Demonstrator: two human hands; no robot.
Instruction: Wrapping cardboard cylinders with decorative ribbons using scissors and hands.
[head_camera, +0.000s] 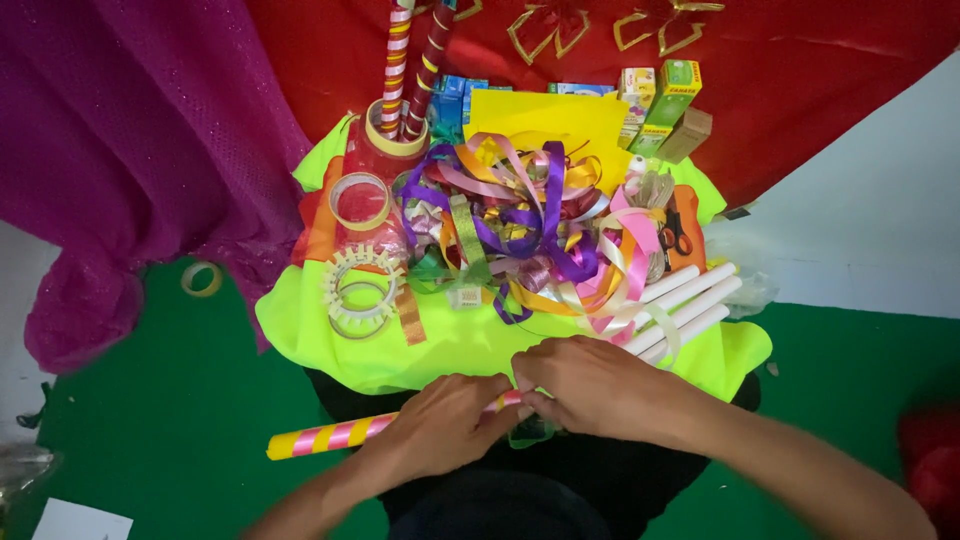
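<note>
Both hands meet at the near edge of the table (330, 350), which is covered by a bright yellow-green cloth. The left hand (440, 425) wraps around a stick (330, 437) striped in pink and yellow, its fingers curled over it. The right hand (590, 385) pinches the same stick just beside the left, fingertips pressed together on the wrapping. The stick lies level, just off the table's near edge, its free end pointing to the left over the green floor (170, 420).

Right behind the hands a tangled heap of ribbons (530, 225) in purple, pink, yellow and green fills the middle of the table. To the right of the heap lie several plain white tubes (690, 305), side by side and slanting, close to the right hand. Scissors (675, 232) with dark handles lie just past them. On the left stand rolls of tape (360, 285), stacked near a jar (395, 140) that holds two more striped sticks upright. At the far edge sit a yellow sheet (545, 118) and small boxes (660, 100). Another tape ring (201, 279) lies on the floor to the left, beside a purple cloth (140, 150).
</note>
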